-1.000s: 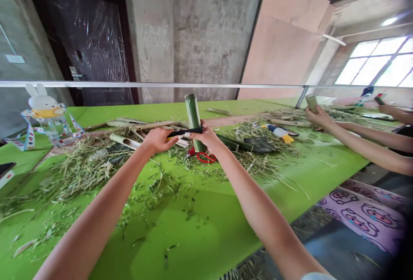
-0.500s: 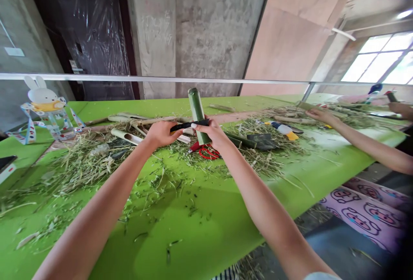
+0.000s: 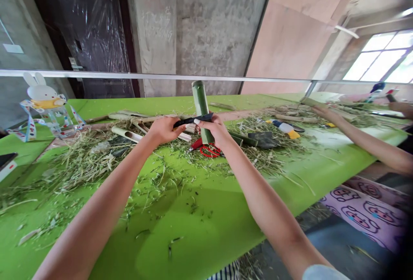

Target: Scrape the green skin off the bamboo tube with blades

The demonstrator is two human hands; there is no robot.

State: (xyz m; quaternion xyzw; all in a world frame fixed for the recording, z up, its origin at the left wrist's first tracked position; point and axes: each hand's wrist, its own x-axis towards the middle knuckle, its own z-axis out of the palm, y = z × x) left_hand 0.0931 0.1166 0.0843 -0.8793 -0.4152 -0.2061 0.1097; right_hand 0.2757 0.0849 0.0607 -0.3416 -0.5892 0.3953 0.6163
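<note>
A green bamboo tube (image 3: 200,99) stands nearly upright, tilted a little, in front of me above the tabletop. A dark, narrow strip (image 3: 190,120) runs across its near side. My left hand (image 3: 164,129) is closed in a pinch on the strip's left end. On the tube's right side, my right hand (image 3: 219,133) has its fingers wrapped round the bamboo, with the thumb pressing the strip's right part against it. Just below the tube lie red-handled scissors (image 3: 210,151) and a red-handled tool (image 3: 195,144).
Dry grass (image 3: 87,159) and split bamboo pieces (image 3: 124,133) lie across the green table (image 3: 187,237). A dark flat piece (image 3: 264,140) and a yellow-tipped tool (image 3: 287,129) are to the right. A rabbit-shaped cup (image 3: 43,95) stands left. Another person's arm (image 3: 358,136) reaches in from the right.
The tube and both my hands have shifted slightly up and to the right in view, with the grip unchanged. The other person's hand has moved a little to the left.
</note>
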